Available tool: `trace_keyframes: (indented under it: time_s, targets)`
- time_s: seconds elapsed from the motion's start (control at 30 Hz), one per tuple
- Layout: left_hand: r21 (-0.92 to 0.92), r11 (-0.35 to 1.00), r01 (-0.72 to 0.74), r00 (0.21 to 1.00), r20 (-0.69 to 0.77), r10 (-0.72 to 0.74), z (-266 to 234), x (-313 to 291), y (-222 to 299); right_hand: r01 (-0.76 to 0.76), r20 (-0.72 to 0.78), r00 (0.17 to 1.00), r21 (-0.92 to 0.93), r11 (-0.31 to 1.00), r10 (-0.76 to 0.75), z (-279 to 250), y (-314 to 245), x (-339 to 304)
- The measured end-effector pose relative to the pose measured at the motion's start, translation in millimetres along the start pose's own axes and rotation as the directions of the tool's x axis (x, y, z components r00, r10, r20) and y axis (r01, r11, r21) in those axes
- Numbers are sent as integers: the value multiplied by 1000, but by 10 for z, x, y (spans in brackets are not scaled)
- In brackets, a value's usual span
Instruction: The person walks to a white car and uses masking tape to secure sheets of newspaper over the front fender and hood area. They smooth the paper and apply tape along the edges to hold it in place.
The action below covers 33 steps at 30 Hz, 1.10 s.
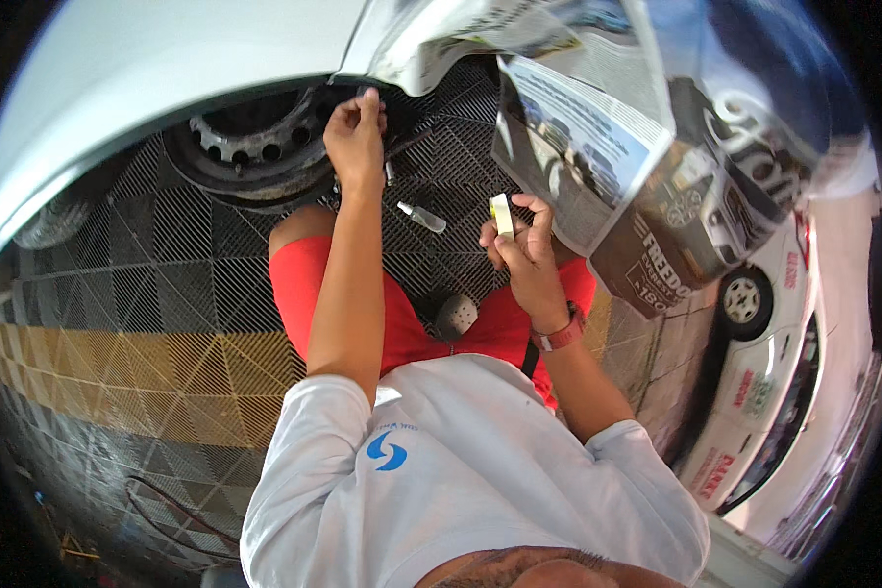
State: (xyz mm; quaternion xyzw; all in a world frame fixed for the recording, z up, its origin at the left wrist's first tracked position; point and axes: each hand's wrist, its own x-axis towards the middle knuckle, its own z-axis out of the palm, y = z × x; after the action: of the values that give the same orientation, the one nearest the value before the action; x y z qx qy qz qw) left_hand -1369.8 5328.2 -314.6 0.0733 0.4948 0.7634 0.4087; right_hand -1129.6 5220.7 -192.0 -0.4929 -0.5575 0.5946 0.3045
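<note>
My left hand (358, 145) is raised to the lower edge of the white car body panel (206, 49), beside the wheel arch. Its fingers are pinched together at the edge, and whatever they hold is too small to make out. In my right hand (527, 257), above my right thigh, a small pale yellow and white block (502, 216) is gripped between thumb and fingers. A small clear bottle (422, 217) lies on its side on the floor between the hands. Newspaper sheets (598, 137) cover the car's bodywork to the right of my left hand.
Behind my left hand is a dark steel wheel (250, 147) under the arch. A rounded grey dotted object (456, 317) shows between my legs. Black and yellow grid tiles (167, 363) make the floor. Another white car (755, 392) stands at right; a thin hose (181, 510) lies at lower left.
</note>
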Motion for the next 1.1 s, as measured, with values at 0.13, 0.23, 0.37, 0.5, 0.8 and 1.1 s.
trace_keyframes:
  time_s: [0.13, 0.23, 0.37, 0.5, 0.8, 1.1]
  targets:
    - [361, 932, -28, 742, 632, -223, -85, -846, 438, 75, 124, 990, 0, 997, -74, -149, -276, -115]
    - [532, 814, -231, 578, 748, -325, 3, -1354, 787, 149, 229, 966, -116, 982, -120, -240, -278, -172]
    - [437, 817, -375, 682, 728, -76, -36, -1583, 811, 515, 282, 852, -301, 803, -440, -293, -314, -182]
    - [502, 816, -285, 687, 701, -191, -62, -1688, 887, 485, 310, 865, -319, 814, -394, -386, -270, -301]
    - [566, 253, -785, 611, 773, 168, 639, -2161, 1669, 35, 413, 910, -12, 999, -27, -614, -293, -190]
    - [155, 256, -954, 292, 664, 688, 1205, -2262, 2686, 900, -58, 419, -106, 423, -906, -809, -1690, -940]
